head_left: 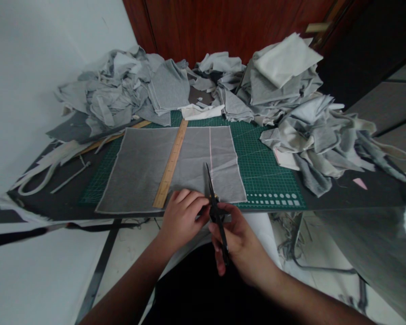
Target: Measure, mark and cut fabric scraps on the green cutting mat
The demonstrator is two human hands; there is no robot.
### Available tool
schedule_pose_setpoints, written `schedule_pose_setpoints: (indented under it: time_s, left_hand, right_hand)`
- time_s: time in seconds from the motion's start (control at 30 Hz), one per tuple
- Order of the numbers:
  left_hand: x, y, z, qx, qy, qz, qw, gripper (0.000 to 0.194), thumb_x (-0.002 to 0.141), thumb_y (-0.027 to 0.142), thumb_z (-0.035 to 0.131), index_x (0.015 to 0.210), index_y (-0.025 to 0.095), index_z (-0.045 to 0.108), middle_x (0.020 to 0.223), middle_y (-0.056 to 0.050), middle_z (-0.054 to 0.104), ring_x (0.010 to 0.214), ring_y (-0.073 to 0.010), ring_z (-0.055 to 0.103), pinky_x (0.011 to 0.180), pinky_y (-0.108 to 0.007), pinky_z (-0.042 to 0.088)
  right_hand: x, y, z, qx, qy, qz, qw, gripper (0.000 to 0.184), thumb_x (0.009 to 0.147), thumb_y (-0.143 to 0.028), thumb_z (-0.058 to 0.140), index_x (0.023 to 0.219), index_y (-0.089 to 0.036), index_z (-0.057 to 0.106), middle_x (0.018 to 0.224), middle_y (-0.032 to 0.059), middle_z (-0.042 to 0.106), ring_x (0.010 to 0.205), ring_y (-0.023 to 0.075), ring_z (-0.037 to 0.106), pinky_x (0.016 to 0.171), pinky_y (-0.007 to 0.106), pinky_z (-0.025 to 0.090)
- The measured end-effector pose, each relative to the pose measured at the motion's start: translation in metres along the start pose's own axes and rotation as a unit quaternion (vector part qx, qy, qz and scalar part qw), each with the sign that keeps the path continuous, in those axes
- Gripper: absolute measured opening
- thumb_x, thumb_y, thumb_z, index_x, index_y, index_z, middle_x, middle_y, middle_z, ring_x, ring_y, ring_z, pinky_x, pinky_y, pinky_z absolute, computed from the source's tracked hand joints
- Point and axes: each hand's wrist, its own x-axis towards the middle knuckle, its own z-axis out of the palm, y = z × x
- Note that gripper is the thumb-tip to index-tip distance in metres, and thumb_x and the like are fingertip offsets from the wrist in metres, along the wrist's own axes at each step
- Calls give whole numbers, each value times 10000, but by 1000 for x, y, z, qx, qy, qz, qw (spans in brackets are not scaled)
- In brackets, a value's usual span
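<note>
A rectangular grey cloth (pixel 192 158) lies flat on a green cutting mat (pixel 264 167), with a pale line running down its right part. Across the cloth rests a wooden ruler (pixel 172 164), slightly slanted. My right hand (pixel 238 237) is closed around black scissors (pixel 219 225), whose blades point away from me over the cloth's front part, close to the pale line. Just left of the blades, my left hand (pixel 184 214) has its fingers curled at the cloth's front edge, thumb and forefinger pinched there. The scissors and fingers partly hide that edge.
Heaps of grey fabric (pixel 115 90) stand at the back left, more fabric (pixel 274 85) at the back right, and a crumpled pile (pixel 321 140) at the right. White strips (pixel 54 164) and a second wooden stick (pixel 101 142) lie left. The dark table's front edge runs before me.
</note>
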Motion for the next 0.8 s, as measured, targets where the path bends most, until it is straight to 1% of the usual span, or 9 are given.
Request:
schedule_pose_setpoints:
  time_s: [0.07,0.23,0.3,0.47,0.57,0.7,0.8]
  left_hand:
    - [0,0,0,2,0,2,1000,48,917,181,678,958,205,687,956,-15,748,898,-226,591,773,-385,413]
    - [1,-1,0,2,3,5,1000,43,922,192,662,955,195,689,954,-19,744,896,-228,585,770,-378,407]
    - [1,-1,0,1,4,7,1000,50,930,194,650,956,193,692,952,-21,743,899,-232,582,780,-380,406]
    - [0,-1,0,-5,-1,5,1000,103,915,154,632,981,188,704,974,-26,747,907,-236,580,785,-388,415]
    - [-1,-1,-1,-9,-12,-1,1000,133,884,133,637,979,188,712,983,-29,749,907,-238,582,788,-398,426]
    - [-1,-1,-1,-9,-21,-13,1000,191,833,85,642,972,193,714,996,-25,752,922,-243,589,806,-406,435]
    - [-1,0,-1,-15,-17,-11,1000,221,811,60,640,971,195,712,1001,-18,750,930,-246,590,815,-408,437]
  right_hand:
    - [1,-1,1,7,9,-4,1000,767,793,-570,792,1260,-235,285,596,-116,601,313,110,519,313,184,446]
    - [5,3,3,22,10,-35,999,640,802,-541,787,1046,-271,261,610,-135,591,297,103,521,287,161,418]
    - [6,5,5,27,10,-44,999,607,814,-524,777,997,-272,255,628,-136,586,299,97,529,283,153,409]
    - [11,5,9,28,2,-42,999,566,828,-497,763,992,-268,272,650,-128,587,307,95,540,285,160,424]
    - [13,5,8,23,4,-47,999,560,832,-478,762,985,-268,266,640,-123,602,303,101,542,276,155,409]
    - [15,6,6,12,6,-49,999,532,861,-485,734,989,-264,268,600,-132,578,307,101,544,285,148,408]
    - [17,8,5,7,9,-48,999,545,853,-492,742,994,-263,268,636,-126,589,312,95,544,288,150,400]
